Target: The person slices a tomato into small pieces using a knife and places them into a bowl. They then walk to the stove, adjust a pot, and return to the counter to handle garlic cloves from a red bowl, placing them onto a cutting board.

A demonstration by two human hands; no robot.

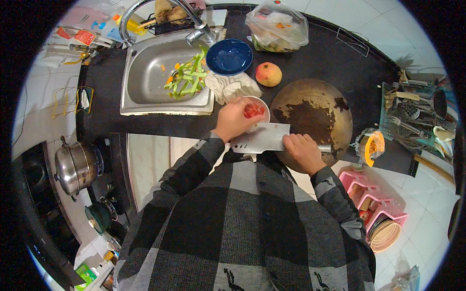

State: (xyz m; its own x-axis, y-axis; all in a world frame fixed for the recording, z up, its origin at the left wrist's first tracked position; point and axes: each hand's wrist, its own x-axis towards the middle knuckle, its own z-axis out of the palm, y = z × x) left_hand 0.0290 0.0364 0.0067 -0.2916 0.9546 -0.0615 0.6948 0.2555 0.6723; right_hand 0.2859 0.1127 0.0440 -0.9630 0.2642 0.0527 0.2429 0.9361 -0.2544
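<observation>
My right hand (305,151) is closed around a cleaver (267,135) where blade meets handle. The broad steel blade points left, in front of my body, beside the near side of a small white bowl (267,109). Over that bowl's left side curls my left hand (235,118), its thumb and fingers around chopped red pieces (253,110). Whether it grips these pieces or only the bowl cannot be made out. Partly under my right hand lies a round, worn cutting board (313,109). A folded whitish cloth (235,87) sits just behind the bowl.
A blue bowl (229,57) and a pomegranate (268,74) stand farther back, before a plastic bag of produce (277,29). Peelings (189,78) lie in the steel sink (145,80) at left. Right are a wrapped pumpkin piece (373,148) and a utensil rack (411,109).
</observation>
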